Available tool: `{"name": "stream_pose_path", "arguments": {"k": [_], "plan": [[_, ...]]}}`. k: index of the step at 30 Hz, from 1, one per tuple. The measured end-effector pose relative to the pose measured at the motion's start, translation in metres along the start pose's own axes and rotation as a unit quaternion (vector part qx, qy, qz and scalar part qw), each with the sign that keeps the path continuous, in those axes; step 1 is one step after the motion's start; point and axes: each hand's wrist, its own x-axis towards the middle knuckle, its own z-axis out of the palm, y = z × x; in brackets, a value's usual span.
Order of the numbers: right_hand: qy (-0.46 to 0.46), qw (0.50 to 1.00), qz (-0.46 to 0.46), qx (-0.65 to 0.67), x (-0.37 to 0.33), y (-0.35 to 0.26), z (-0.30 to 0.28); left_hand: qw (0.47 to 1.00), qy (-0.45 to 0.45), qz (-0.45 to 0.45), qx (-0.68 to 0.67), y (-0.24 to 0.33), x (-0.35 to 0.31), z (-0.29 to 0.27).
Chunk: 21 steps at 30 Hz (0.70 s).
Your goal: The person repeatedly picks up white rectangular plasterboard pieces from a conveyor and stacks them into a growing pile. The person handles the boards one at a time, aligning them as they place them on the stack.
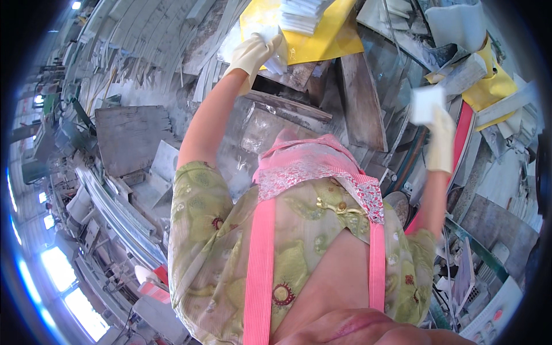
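Many long pale strips [144, 31] crowd the upper left, with a flat grey board [132, 138] nearer the person. Next along, the left hand [256, 56], in a cream glove, reaches forward with its fingers bent over some thin white pieces [278, 60] at the near left edge of a yellow sheet [339, 43]; whether they grip or merely rest there, I cannot tell. Just right of that hand, a stack of white slabs [302, 17] lies on the sheet, roughly squared but slightly fanned, so part of the stacking looks done. Further right, past a weathered plank [362, 103], the right hand [441, 138], gloved likewise, has its fingers closed on one white tile [428, 104], somewhat blurred and well apart from the stack. That piece, I judge, is yet to be placed. At far right, another yellow sheet [491, 86] lies among pale offcuts [520, 103]; how many pieces are left to handle cannot be told.
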Motion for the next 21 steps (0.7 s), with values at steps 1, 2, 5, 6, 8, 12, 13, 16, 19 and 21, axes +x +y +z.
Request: {"name": "stream_pose_path", "arguments": {"k": [1,2,5,6,8,12,13,16,19,21], "plan": [[-0.021,0.999,-0.017,0.046,0.006,-0.002,0.051,1.000,-0.007,-0.005,-0.027,0.006,-0.005,-0.003],[-0.058,0.996,-0.048,0.048,0.012,-0.007,0.097,0.998,-0.013,-0.012,-0.052,0.009,-0.010,-0.006],[-0.084,0.974,-0.014,0.208,0.026,-0.012,0.229,0.997,-0.026,-0.043,-0.064,0.018,-0.014,-0.012],[-0.067,0.983,-0.042,0.163,0.038,-0.014,0.270,0.998,-0.018,-0.048,-0.040,0.019,-0.013,-0.012],[0.008,0.998,-0.052,0.024,0.048,-0.012,0.328,0.999,0.004,-0.047,-0.007,0.016,-0.010,-0.012],[-0.023,0.989,-0.143,0.043,0.044,-0.003,0.380,0.997,0.015,0.002,0.070,0.006,0.002,-0.011],[-0.055,0.991,-0.115,0.028,0.043,-0.001,0.386,0.999,0.002,-0.020,0.045,0.005,0.005,-0.011],[-0.120,0.979,-0.135,0.091,0.044,0.008,0.393,0.995,-0.035,-0.081,-0.037,0.010,0.017,-0.010],[-0.273,0.904,0.017,0.329,0.052,0.028,0.390,0.993,-0.002,-0.055,0.104,0.022,0.022,-0.004],[-0.294,0.856,0.126,0.405,0.055,0.050,0.390,0.985,-0.020,-0.088,0.144,0.030,0.027,-0.001]]}}
